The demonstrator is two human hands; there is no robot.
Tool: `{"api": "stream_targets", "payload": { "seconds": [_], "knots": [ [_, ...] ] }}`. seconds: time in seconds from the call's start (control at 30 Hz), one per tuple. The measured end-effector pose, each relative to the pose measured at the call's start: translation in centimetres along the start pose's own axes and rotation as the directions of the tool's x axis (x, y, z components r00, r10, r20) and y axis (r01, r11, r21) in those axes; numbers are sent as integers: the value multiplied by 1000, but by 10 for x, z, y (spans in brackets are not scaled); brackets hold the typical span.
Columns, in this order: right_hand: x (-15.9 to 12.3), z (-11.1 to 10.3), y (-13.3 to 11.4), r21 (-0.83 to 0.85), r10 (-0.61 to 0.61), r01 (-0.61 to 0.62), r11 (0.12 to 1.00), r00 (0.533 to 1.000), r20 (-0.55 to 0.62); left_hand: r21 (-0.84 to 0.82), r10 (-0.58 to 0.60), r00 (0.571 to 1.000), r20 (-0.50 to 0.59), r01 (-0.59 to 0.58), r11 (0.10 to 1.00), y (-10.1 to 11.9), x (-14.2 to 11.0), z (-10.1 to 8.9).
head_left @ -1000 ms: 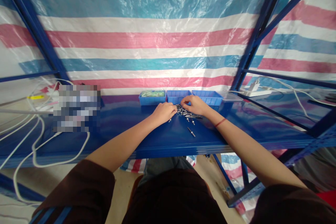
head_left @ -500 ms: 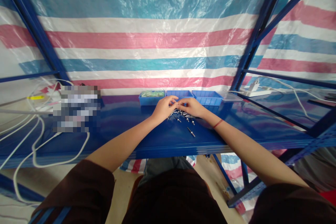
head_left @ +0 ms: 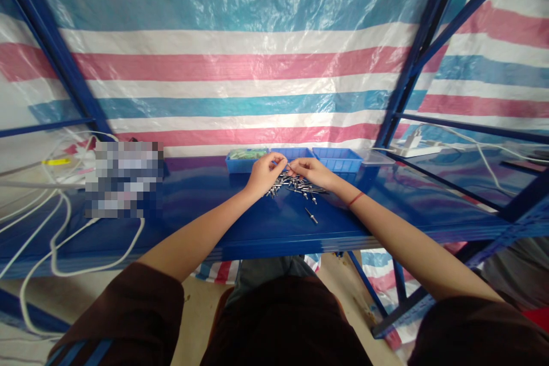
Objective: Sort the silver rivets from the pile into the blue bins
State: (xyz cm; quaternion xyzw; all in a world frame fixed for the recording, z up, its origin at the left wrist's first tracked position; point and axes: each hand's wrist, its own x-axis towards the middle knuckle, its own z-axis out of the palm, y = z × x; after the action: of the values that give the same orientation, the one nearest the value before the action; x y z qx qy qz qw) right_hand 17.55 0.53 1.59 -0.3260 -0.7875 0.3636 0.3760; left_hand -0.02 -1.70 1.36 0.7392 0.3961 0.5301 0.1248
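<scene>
My left hand [head_left: 266, 174] and my right hand [head_left: 315, 172] meet above a heap of silver blind rivets [head_left: 299, 185] on the blue shelf. Thumb and fingers of both are pinched at a thin rivet [head_left: 289, 166] that spans the small gap between them; the fingers hide most of it. Closer to the shelf's front edge lies a single rivet [head_left: 311, 215], apart from the heap. My left hand partly covers the heap's left side.
Behind my hands stand a left blue bin [head_left: 238, 166] with green packaging in it, a middle bin [head_left: 295, 151] and a right bin [head_left: 338, 166]. A clear lid [head_left: 378, 156] lies beside them. White cables [head_left: 55, 240] and a blurred-out object [head_left: 124, 177] are at left, a power strip [head_left: 418, 148] at right.
My hands have drawn slightly apart at the fingertips, and the thin rivet now shows between them. More of the heap is visible beneath. The loose front rivet lies where it was.
</scene>
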Motion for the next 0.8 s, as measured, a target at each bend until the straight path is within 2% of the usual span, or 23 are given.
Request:
{"api": "stream_targets", "payload": {
  "seconds": [0.23, 0.33, 0.47, 0.53, 0.6, 0.7, 0.8],
  "knots": [
    [3, -2, -2, 41, -70, 79, 996, 980, -186, 2, -31, 999, -9, 31, 1000, -3, 0, 0],
    [2, -1, -6, 25, -129, 139, 990, 965, -227, -15, -53, 999, 3, 54, 998, -9, 1, 1],
    [-2, 4, -12, -85, -230, 215, 973, 940, -251, -4, -97, 989, 113, 98, 995, -16, 2, 2],
    [-3, 5, -13, -158, -261, 226, 961, 932, -251, 46, -95, 979, 179, 88, 995, -18, 2, 3],
    [-2, 3, -12, -216, -281, 227, 950, 923, -265, 113, -89, 976, 201, 67, 991, -17, 1, 3],
    [2, -13, -6, -336, -331, 206, 919, 866, -375, 212, -73, 975, 209, 28, 977, -14, -1, 4],
    [3, -41, 5, -537, -392, 76, 840, 770, -503, 310, -31, 955, 295, -65, 949, -15, -2, 3]
  ]
}}
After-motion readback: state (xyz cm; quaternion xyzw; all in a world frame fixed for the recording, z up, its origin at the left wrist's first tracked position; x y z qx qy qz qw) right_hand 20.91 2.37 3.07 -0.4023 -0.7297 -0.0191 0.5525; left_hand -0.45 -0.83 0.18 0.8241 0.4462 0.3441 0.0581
